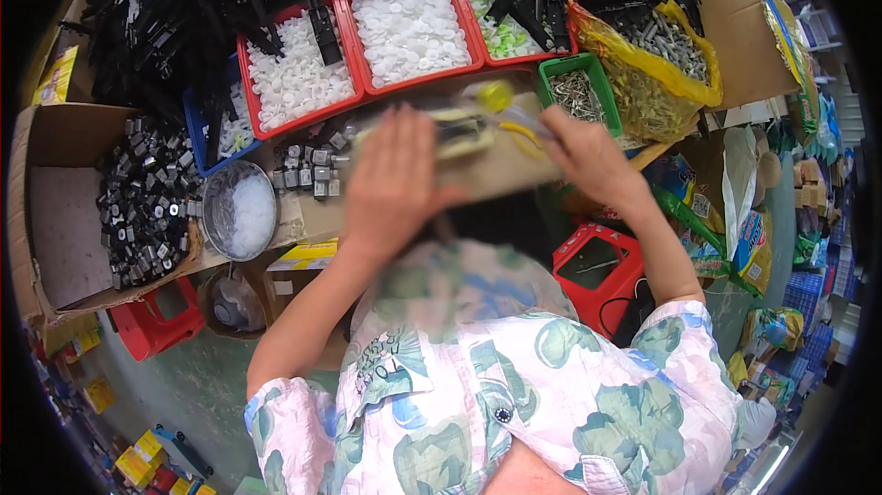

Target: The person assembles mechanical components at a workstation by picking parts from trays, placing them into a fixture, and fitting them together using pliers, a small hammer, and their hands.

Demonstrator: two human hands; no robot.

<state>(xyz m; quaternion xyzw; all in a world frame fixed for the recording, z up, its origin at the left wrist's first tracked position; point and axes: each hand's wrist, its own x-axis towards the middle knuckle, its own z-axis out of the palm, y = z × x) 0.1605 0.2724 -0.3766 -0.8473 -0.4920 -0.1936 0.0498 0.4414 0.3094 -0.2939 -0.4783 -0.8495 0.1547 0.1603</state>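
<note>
My left hand (pixel 393 178) lies over a pale plastic part (pixel 464 132) on the brown work board (pixel 514 174), fingers together pointing up. My right hand (pixel 588 157) grips a blurred tool with a yellow handle (pixel 503 105) that reaches toward the same part. Both hands are motion-blurred, so the exact grip of the left hand is unclear. A row of small grey metal blocks (pixel 308 169) sits just left of my left hand.
Red trays of white round caps (pixel 409 31) (pixel 294 77) stand behind the board, with a tray of green-white pieces (pixel 505 36). A green bin of metal pins (pixel 577 91), a yellow bag of screws (pixel 657 54), a metal bowl (pixel 241 212), a cardboard box of black-silver parts (pixel 147 206) and black plastic strips (pixel 175 8) surround them.
</note>
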